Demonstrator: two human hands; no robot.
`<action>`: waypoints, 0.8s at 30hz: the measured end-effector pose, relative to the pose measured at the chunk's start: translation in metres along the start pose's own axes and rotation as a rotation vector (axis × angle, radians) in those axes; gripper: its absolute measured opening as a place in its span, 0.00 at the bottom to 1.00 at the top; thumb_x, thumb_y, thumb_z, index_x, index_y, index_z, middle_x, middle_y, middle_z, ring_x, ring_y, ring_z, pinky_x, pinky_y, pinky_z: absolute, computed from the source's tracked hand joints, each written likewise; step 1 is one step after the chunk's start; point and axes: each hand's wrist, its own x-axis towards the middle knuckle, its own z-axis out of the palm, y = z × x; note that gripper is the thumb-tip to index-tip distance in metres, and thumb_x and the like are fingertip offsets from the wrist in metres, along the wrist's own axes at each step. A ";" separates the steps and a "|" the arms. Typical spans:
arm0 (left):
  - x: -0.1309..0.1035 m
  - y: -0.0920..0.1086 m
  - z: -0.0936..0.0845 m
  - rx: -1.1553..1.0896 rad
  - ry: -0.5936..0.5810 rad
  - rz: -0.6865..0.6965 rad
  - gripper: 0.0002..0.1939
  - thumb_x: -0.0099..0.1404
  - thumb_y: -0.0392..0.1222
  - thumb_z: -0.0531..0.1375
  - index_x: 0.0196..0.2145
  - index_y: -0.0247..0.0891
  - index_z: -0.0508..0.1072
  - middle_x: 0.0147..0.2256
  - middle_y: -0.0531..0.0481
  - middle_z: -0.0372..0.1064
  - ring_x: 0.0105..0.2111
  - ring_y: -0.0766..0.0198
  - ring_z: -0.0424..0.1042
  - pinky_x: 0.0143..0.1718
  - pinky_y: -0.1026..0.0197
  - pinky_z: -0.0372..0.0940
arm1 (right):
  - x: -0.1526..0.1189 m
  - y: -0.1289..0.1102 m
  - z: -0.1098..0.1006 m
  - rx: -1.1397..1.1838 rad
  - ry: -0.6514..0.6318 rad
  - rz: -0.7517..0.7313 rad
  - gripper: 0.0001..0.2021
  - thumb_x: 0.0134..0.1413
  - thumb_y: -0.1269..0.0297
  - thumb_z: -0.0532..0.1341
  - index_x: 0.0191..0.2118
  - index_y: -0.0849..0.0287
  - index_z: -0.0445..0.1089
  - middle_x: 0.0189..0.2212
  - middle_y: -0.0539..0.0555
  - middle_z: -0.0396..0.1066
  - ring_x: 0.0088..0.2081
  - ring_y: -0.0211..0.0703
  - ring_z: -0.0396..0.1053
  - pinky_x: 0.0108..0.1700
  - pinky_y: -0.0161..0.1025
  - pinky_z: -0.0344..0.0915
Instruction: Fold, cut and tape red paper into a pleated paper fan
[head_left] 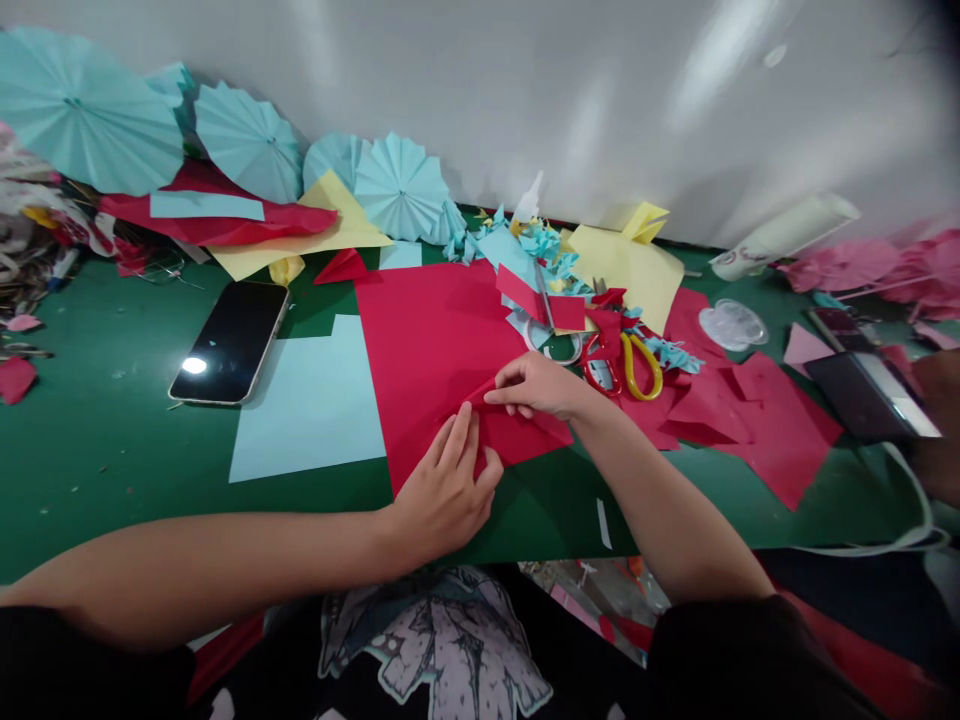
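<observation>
A large red paper sheet [431,335] lies on the green table in front of me. Over its lower part sits a smaller red folded paper [480,393], its edge raised. My right hand [541,386] pinches that folded paper between thumb and fingers. My left hand [448,485] rests on the red paper with fingers stretched out, the fingertips close to the fold. Under the left edge of the red sheet is a light blue paper sheet [311,405]. Part of the fold is hidden behind my fingers.
A smartphone [231,342] lies at left. Yellow-handled scissors [640,368] and red-handled scissors [600,365] lie among paper scraps at right. Pleated blue paper fans [401,188] lean along the wall. A white glue bottle [529,198] stands behind. Another person's arm [937,420] shows far right.
</observation>
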 end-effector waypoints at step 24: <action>0.003 0.002 -0.005 -0.014 -0.031 0.041 0.14 0.62 0.41 0.53 0.42 0.31 0.67 0.44 0.38 0.66 0.51 0.39 0.64 0.53 0.41 0.57 | 0.001 -0.003 0.005 0.007 0.006 0.040 0.10 0.45 0.62 0.63 0.23 0.64 0.70 0.13 0.46 0.65 0.10 0.24 0.52 0.14 0.29 0.46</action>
